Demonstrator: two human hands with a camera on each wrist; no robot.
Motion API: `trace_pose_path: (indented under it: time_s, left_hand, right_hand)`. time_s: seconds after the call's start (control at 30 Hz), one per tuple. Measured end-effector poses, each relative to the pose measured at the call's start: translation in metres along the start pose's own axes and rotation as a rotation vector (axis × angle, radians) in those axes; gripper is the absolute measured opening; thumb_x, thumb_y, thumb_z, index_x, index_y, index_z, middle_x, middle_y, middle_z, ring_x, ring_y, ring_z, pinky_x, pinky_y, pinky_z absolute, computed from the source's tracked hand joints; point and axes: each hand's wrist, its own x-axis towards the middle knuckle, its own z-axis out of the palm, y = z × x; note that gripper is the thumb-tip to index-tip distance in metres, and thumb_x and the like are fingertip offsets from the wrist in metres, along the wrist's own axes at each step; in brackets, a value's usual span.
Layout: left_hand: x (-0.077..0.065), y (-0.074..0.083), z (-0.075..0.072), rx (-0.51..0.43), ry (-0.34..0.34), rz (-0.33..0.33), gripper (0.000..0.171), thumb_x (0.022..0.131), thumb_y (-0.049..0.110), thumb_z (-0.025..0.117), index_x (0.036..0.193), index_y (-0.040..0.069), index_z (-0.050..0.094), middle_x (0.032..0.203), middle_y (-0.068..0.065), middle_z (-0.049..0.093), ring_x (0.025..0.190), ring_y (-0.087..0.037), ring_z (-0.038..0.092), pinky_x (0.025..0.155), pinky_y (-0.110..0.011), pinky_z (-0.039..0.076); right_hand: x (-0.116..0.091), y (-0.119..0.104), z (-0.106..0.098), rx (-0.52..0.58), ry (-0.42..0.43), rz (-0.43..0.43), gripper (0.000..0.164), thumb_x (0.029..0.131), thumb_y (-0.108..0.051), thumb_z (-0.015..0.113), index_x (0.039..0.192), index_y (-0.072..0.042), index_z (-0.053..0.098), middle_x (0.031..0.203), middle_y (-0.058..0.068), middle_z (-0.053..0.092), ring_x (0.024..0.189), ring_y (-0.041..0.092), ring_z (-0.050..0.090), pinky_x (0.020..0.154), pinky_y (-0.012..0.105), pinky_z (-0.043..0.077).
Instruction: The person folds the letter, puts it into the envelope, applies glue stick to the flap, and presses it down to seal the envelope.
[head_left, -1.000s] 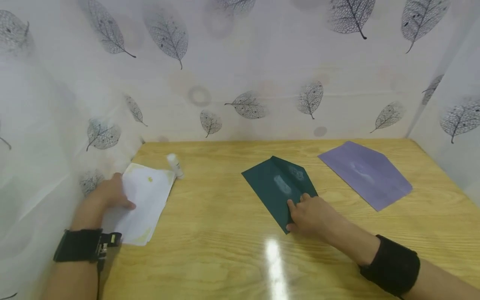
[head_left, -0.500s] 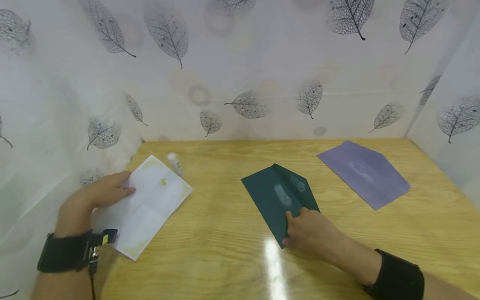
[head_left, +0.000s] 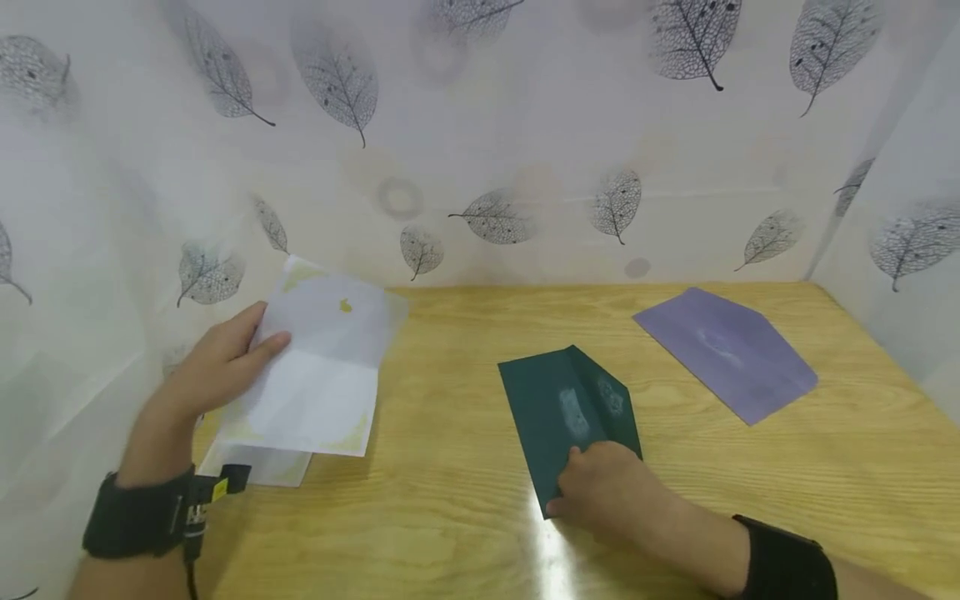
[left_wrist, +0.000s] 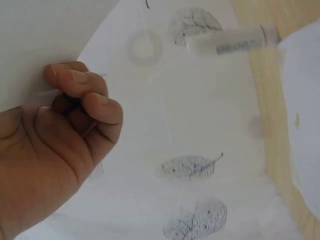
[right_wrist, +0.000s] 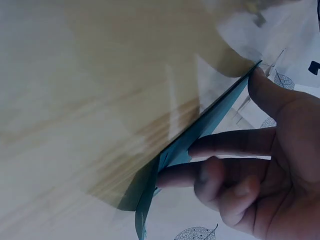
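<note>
My left hand [head_left: 213, 371] grips a white sheet of paper [head_left: 318, 383] by its left edge, thumb on top. Raised and tilted, the sheet has pale yellow corner patterns and a small yellow mark. Part of another white sheet [head_left: 279, 467] lies under it on the table. My right hand [head_left: 615, 492] holds a dark green envelope [head_left: 534, 408] by its near end, its pointed flap unfolded. In the right wrist view the thumb is at one end of the envelope [right_wrist: 212, 122] and two fingertips touch its face.
A purple envelope [head_left: 727, 354], flap unfolded, lies at the back right of the wooden table [head_left: 420, 517]. A white glue stick [left_wrist: 232, 41] shows in the left wrist view; the raised sheet hides it from the head view. Leaf-print curtains [head_left: 525, 108] surround the table.
My left hand has lifted the white sheet off the one below, turning it and tilting it up. The green envelope, in my right hand, has slid nearer and turned slightly.
</note>
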Motion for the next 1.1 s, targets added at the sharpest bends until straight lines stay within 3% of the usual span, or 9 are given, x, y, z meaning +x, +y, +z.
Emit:
trace_pose_path:
  time_s: [0.07, 0.17, 0.37, 0.5, 0.6, 0.73, 0.8, 0.93, 1.1]
  left_hand:
    - [0.005, 0.010, 0.005, -0.041, 0.016, 0.012, 0.035, 0.104, 0.013, 0.050, 0.135, -0.003, 0.048, 0.100, -0.018, 0.066, 0.075, -0.006, 0.057, 0.063, -0.023, 0.048]
    - [0.017, 0.028, 0.017, -0.067, 0.028, 0.032, 0.040, 0.104, 0.013, 0.049, 0.140, -0.004, 0.046, 0.107, -0.021, 0.066, 0.082, -0.016, 0.062, 0.068, -0.030, 0.053]
    - [0.050, 0.066, 0.039, -0.162, 0.059, 0.072, 0.034, 0.104, 0.010, 0.048, 0.132, -0.008, 0.049, 0.115, -0.025, 0.063, 0.102, -0.035, 0.060, 0.089, -0.050, 0.047]
    - [0.067, 0.094, 0.052, -0.253, 0.066, 0.026, 0.034, 0.105, 0.013, 0.047, 0.134, -0.006, 0.048, 0.124, -0.026, 0.061, 0.110, -0.037, 0.059, 0.096, -0.053, 0.046]
    - [0.076, 0.111, 0.060, -0.315, 0.060, -0.016, 0.039, 0.105, 0.014, 0.047, 0.140, -0.002, 0.047, 0.136, -0.024, 0.057, 0.123, -0.039, 0.055, 0.104, -0.056, 0.043]
    - [0.084, 0.132, 0.074, -0.382, 0.047, -0.039, 0.043, 0.104, 0.016, 0.048, 0.146, 0.004, 0.044, 0.145, -0.019, 0.052, 0.132, -0.037, 0.051, 0.109, -0.056, 0.040]
    - [0.084, 0.140, 0.081, -0.425, 0.042, -0.029, 0.044, 0.104, 0.015, 0.047, 0.148, 0.006, 0.043, 0.147, -0.016, 0.051, 0.136, -0.034, 0.048, 0.112, -0.055, 0.037]
    - [0.080, 0.153, 0.098, -0.570, 0.048, -0.002, 0.044, 0.104, 0.011, 0.047, 0.147, 0.007, 0.043, 0.147, -0.012, 0.052, 0.137, -0.029, 0.047, 0.114, -0.051, 0.036]
    - [0.071, 0.164, 0.113, -0.821, 0.010, -0.026, 0.038, 0.106, 0.010, 0.043, 0.143, 0.006, 0.045, 0.133, -0.015, 0.060, 0.115, -0.028, 0.064, 0.095, -0.045, 0.054]
  right_hand:
    - [0.002, 0.001, 0.000, 0.079, 0.024, 0.070, 0.048, 0.086, -0.058, 0.065, 0.057, -0.020, 0.063, 0.058, -0.005, 0.059, 0.044, 0.012, 0.040, 0.042, 0.030, 0.040]
    - [0.006, 0.003, -0.003, 0.144, -0.012, 0.109, 0.051, 0.083, -0.060, 0.067, 0.053, -0.020, 0.055, 0.049, -0.008, 0.046, 0.044, 0.008, 0.036, 0.041, 0.027, 0.040]
    - [0.016, 0.009, -0.018, 0.327, -0.208, 0.235, 0.044, 0.085, -0.053, 0.071, 0.062, -0.017, 0.061, 0.055, -0.007, 0.050, 0.050, 0.008, 0.045, 0.050, 0.032, 0.050]
    - [0.019, 0.038, -0.031, 0.563, -0.216, 0.280, 0.034, 0.089, -0.049, 0.071, 0.089, -0.015, 0.076, 0.079, -0.004, 0.070, 0.070, 0.013, 0.065, 0.066, 0.037, 0.057]
    - [0.020, 0.068, -0.038, 0.818, -0.138, 0.287, 0.040, 0.094, -0.044, 0.067, 0.113, -0.010, 0.074, 0.082, 0.000, 0.074, 0.067, 0.020, 0.070, 0.066, 0.034, 0.057]
    - [0.017, 0.098, -0.040, 1.093, -0.026, 0.367, 0.043, 0.098, -0.038, 0.062, 0.127, -0.007, 0.066, 0.074, -0.002, 0.073, 0.051, 0.024, 0.064, 0.052, 0.031, 0.050]
    - [0.014, 0.105, -0.038, 1.188, 0.053, 0.409, 0.044, 0.100, -0.036, 0.060, 0.132, -0.006, 0.063, 0.082, 0.001, 0.075, 0.056, 0.024, 0.065, 0.050, 0.033, 0.050]
    - [0.010, 0.108, -0.032, 1.339, 0.231, 0.448, 0.045, 0.104, -0.030, 0.055, 0.140, -0.004, 0.055, 0.094, 0.010, 0.076, 0.064, 0.023, 0.066, 0.054, 0.035, 0.053]
    - [0.004, 0.102, -0.028, 1.379, 0.338, 0.424, 0.047, 0.104, -0.020, 0.054, 0.142, 0.007, 0.047, 0.075, 0.011, 0.070, 0.069, 0.021, 0.066, 0.075, 0.032, 0.056]
